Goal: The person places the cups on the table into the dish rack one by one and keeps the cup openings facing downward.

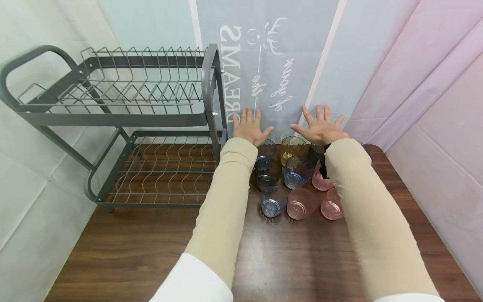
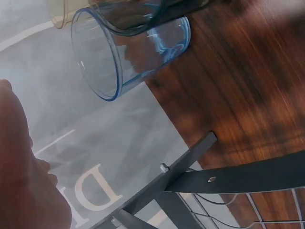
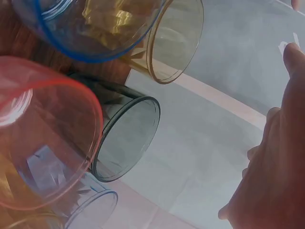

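My left hand (image 1: 250,128) is held out with its fingers spread, just right of the dish rack and above the back of the table. To its right, my right hand (image 1: 320,128) is spread the same way; both are free of objects. Several tumblers stand in rows below and between the arms. These include an amber glass (image 1: 293,147), a dark grey glass (image 1: 267,173), a blue glass (image 1: 298,170) and a pink glass (image 1: 300,204). The right forearm partly hides the rightmost ones. In the right wrist view, a green-grey glass (image 3: 128,138) stands apart from the hand.
A two-tier grey dish rack (image 1: 151,120) with wire shelves stands at the left on the brown wooden table (image 1: 286,260). Behind it hangs a pale cloth (image 1: 260,54) with mirrored lettering. Pale cloth walls (image 1: 445,138) border the right and left sides.
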The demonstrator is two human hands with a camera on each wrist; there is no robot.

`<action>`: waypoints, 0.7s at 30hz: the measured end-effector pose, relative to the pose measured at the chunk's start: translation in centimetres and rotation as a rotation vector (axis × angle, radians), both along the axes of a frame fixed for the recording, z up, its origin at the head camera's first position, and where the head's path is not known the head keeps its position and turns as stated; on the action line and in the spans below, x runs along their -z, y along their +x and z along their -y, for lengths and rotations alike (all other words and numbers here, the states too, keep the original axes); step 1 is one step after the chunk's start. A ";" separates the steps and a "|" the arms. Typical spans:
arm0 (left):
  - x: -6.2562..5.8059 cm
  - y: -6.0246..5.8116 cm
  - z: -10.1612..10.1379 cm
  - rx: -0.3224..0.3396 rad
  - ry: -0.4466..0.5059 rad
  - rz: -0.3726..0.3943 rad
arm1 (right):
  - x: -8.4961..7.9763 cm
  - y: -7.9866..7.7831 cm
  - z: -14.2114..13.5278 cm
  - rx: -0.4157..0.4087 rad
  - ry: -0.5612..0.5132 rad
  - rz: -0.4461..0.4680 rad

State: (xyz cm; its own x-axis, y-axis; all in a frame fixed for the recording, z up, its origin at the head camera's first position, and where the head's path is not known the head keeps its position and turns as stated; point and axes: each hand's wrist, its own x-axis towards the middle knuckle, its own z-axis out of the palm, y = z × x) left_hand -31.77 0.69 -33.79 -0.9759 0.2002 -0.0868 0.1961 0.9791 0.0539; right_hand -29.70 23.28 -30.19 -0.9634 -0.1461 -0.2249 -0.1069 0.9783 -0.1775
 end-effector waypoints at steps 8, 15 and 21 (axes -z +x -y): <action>0.0 0.5 0.1 0.054 -0.041 0.023 | 0.7 0.0 -0.4 -0.084 -0.002 -0.022; -1.0 1.8 -0.3 0.095 -0.056 0.002 | 0.4 0.9 -0.5 -0.163 0.009 -0.050; -0.7 1.9 -0.6 0.106 -0.097 0.008 | 0.4 1.4 -0.8 -0.204 0.015 -0.057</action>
